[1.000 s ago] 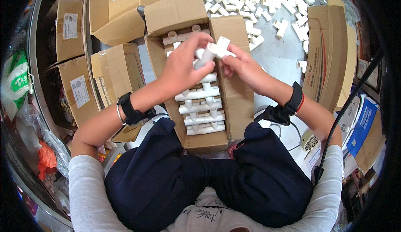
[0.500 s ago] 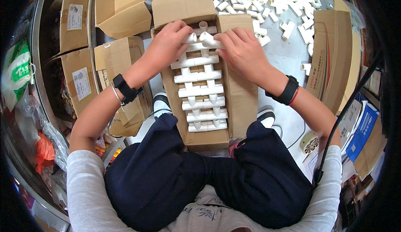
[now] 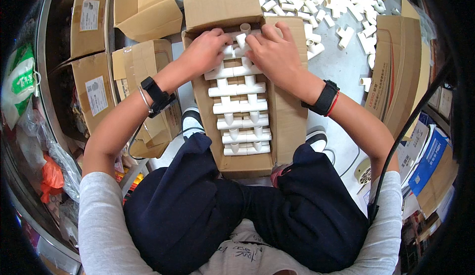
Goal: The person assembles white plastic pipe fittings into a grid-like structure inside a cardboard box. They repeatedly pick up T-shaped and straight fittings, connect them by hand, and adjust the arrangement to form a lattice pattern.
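Rows of white plastic pipe tees [image 3: 238,107] lie in a long open cardboard box [image 3: 288,121] between my knees. At the box's far end my left hand [image 3: 208,51] is closed round a white pipe tee [image 3: 228,52], most of it under the fingers. Beside it, my right hand [image 3: 275,52] grips another tee [image 3: 241,40], whose round open end points up. Both held tees are down at the level of the top rows, close together. Behind them a further tee [image 3: 245,28] stands with its mouth upward.
A large heap of loose white fittings [image 3: 316,0] covers the floor beyond the box. Open cartons [image 3: 148,15] stand at far left, with boxes on a shelf [image 3: 91,87] at the left edge. A tall carton [image 3: 398,72] and a black cable [image 3: 415,126] are at right.
Both hands have lowered their tees into the far end of the box, and the right hand has moved left, nearer the left one. The view has shifted slightly.
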The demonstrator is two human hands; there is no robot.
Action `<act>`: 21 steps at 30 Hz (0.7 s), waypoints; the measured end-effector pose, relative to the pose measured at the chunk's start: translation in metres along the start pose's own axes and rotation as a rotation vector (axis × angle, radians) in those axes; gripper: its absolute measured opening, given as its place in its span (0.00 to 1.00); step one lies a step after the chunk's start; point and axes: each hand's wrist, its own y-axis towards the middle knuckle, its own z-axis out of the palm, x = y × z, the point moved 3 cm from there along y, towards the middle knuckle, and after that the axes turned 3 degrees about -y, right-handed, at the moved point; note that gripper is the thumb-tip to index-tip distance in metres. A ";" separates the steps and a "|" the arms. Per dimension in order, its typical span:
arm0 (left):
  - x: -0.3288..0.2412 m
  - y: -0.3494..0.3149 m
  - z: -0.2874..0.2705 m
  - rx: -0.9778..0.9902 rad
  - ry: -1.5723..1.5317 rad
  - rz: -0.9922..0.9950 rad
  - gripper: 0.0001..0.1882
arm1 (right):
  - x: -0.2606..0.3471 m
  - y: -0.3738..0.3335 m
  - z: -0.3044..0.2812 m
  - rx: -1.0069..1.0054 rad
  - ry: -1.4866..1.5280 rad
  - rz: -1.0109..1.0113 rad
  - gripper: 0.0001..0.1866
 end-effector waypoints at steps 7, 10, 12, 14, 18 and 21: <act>-0.001 0.000 0.003 0.008 0.045 0.022 0.15 | 0.013 0.008 0.003 0.125 -0.290 -0.152 0.08; -0.006 -0.004 0.002 -0.044 0.112 0.045 0.15 | 0.013 0.009 0.005 0.151 -0.317 -0.136 0.08; -0.008 -0.006 0.002 -0.063 0.151 0.064 0.15 | 0.013 0.009 0.008 0.174 -0.319 -0.100 0.08; -0.010 -0.006 0.002 -0.060 0.177 0.068 0.14 | 0.012 0.009 0.010 0.202 -0.321 -0.076 0.09; -0.013 -0.004 0.004 -0.055 0.268 0.039 0.14 | 0.011 0.011 0.012 0.227 -0.329 -0.053 0.10; -0.015 -0.004 0.005 -0.076 0.333 0.041 0.14 | 0.010 0.011 0.013 0.226 -0.297 -0.033 0.09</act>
